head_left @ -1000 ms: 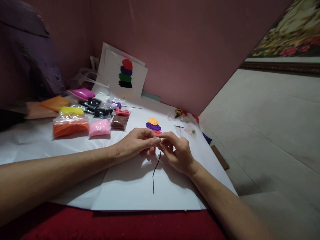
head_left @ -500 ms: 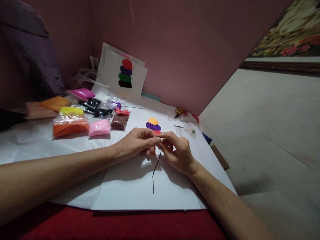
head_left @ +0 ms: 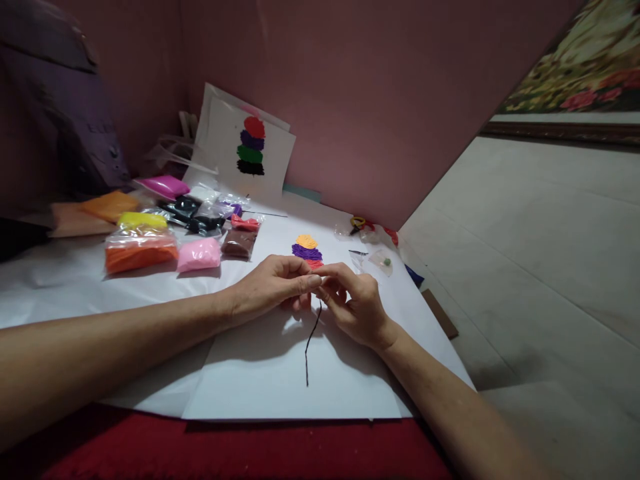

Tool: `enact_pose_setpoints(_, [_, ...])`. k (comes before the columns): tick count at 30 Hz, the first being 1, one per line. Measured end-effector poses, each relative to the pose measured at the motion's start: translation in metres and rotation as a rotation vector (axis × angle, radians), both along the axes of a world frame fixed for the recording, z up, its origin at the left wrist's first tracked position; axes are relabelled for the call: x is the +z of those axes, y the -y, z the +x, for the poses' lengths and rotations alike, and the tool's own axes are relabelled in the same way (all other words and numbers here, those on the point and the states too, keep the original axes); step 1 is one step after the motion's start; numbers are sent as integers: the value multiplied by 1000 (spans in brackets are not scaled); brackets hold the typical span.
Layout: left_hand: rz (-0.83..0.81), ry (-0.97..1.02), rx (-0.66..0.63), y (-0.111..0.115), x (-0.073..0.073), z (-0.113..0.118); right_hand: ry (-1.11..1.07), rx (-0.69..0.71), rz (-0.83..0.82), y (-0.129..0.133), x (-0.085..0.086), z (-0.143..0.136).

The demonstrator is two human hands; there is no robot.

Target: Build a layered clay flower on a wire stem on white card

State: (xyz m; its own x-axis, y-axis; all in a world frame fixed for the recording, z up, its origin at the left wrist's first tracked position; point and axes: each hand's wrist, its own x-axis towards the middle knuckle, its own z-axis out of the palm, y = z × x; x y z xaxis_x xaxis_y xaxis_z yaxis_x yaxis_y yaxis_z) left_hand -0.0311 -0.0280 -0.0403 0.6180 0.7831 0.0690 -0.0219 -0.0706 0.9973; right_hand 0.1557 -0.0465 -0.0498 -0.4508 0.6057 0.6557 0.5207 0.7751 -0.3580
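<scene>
My left hand (head_left: pixel 280 283) and my right hand (head_left: pixel 355 300) meet fingertip to fingertip over a white sheet of paper (head_left: pixel 250 387). Both are closed in a pinch; whatever lies between the fingertips is hidden or too small to name. Just beyond them, stacked orange, purple and red textured patches (head_left: pixel 307 252) lie on the sheet, the red one partly covered by my fingers. Below my hands a thin dark bent line (head_left: pixel 312 337) runs down the paper, its upper end reaching my fingers.
At the left lie several bags of coloured modelling clay, among them an orange bag (head_left: pixel 141 259), a pink bag (head_left: pixel 199 255) and a brown bag (head_left: pixel 240 244). A sheet with coloured patches (head_left: pixel 275 150) leans on the wall. Yellow-handled scissors (head_left: pixel 357 225) sit at the back right.
</scene>
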Motion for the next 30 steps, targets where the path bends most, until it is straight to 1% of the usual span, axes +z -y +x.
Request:
enact_pose_setpoints(9, [1, 4, 3, 1, 1, 0, -4, -13, 11, 1, 1, -1])
enact_pose_setpoints(16, [11, -1, 5, 1, 1, 0, 2, 5, 0, 0, 0, 0])
enact_pose_setpoints(22, [10, -5, 0, 0, 1, 0, 1, -14, 8, 2, 2, -1])
enact_pose_setpoints(30, [19, -31, 13, -1, -1, 0, 29, -6, -28, 0, 0, 0])
